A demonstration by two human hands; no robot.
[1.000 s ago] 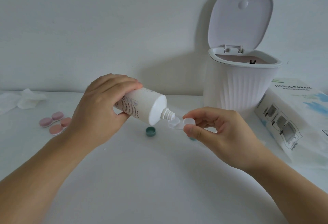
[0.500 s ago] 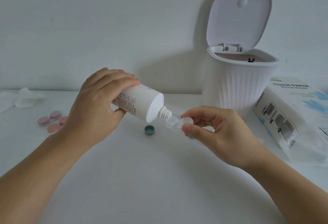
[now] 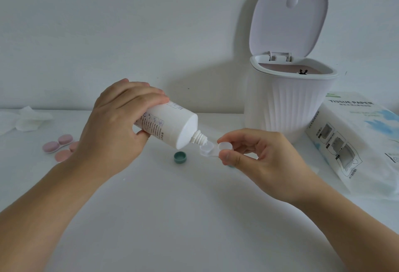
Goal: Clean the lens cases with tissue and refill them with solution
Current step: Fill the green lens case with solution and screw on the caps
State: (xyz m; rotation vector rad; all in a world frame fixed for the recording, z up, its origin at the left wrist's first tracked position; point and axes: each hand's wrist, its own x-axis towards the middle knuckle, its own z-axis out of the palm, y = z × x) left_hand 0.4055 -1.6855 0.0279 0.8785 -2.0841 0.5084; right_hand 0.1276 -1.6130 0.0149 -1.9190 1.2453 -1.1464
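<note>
My left hand [image 3: 114,129] grips a white solution bottle [image 3: 170,127], tilted with its uncapped nozzle pointing down and to the right. The nozzle tip sits just over the left well of a clear lens case [image 3: 210,149]. My right hand [image 3: 259,155] pinches that case by its right well, holding it above the white table [image 3: 172,217]. One green cap [image 3: 180,157] lies on the table below the bottle. A second green cap [image 3: 231,165] peeks out under my right thumb. A pink lens case [image 3: 58,143] with loose pink caps lies at the left.
A white ribbed bin [image 3: 289,107] with its lid raised stands behind my right hand. A pack of tissue paper [image 3: 354,138] lies at the right. Crumpled tissue [image 3: 26,119] sits at the far left by the wall.
Bottle and case stay together in the same pose. The nozzle has settled slightly closer over the left well.
</note>
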